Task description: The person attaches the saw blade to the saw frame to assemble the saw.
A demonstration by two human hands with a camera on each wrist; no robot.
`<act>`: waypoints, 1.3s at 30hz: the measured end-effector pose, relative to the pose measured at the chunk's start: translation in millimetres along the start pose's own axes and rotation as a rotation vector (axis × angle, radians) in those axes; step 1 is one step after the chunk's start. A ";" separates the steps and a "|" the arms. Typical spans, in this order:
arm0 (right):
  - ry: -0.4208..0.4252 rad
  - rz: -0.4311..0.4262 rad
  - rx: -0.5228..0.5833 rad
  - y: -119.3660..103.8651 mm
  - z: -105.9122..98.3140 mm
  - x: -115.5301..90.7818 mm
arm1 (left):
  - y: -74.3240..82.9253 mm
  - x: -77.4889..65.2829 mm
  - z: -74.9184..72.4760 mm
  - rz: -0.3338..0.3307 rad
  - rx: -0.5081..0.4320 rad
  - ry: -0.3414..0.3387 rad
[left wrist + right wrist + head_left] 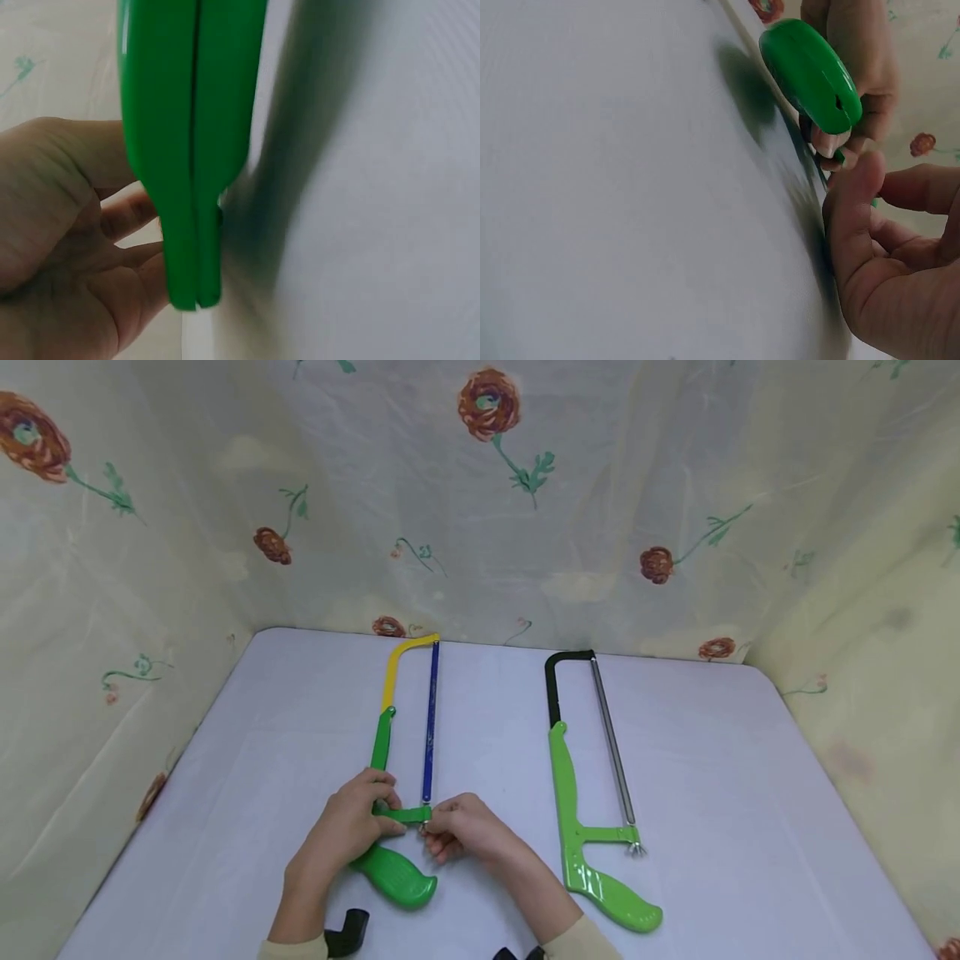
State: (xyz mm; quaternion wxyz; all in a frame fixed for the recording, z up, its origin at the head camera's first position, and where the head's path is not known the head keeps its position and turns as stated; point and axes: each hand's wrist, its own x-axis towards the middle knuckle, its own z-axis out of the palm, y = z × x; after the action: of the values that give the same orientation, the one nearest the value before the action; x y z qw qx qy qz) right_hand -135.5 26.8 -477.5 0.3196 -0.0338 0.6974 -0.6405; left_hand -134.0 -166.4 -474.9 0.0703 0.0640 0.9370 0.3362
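A hacksaw with a dark green handle (397,878), yellow front frame (392,672) and blue blade (430,727) lies on the table, its blade side facing right. My left hand (352,818) grips its frame around the crossbar (411,815), just above the handle. At the crossbar's right end, thumb and fingers of my right hand (468,831) pinch the small metal wing nut, mostly covered by the fingertips. In the left wrist view the handle (191,112) passes before my left hand (60,240). The right wrist view has my right hand (900,292) below the handle (802,71).
To the right lies a second hacksaw (566,777), light green with a black front frame, grey blade and wing nut (636,849). Black wrist-camera parts (348,933) show by the sleeves. Flower-patterned cloth (487,527) encloses the white table (720,793) at the back and sides.
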 end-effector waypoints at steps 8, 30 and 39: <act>-0.002 0.000 -0.058 -1.2 -0.6 -2.0 | -2.6 -0.3 1.7 -0.014 0.007 -0.006; 0.359 -0.418 -1.456 -4.9 29.3 -8.7 | -2.1 -2.3 5.5 -0.008 0.016 0.026; 0.391 -0.452 -1.676 -7.7 39.0 -4.8 | -2.2 -1.7 5.4 0.011 0.038 0.043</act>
State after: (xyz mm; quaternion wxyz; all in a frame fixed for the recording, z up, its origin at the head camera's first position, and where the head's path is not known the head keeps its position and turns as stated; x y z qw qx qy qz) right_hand -115.4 -6.4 -467.5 -0.0690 -0.2835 0.9557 0.0379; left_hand -131.5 -165.0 -480.3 0.0469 0.0633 0.9442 0.3198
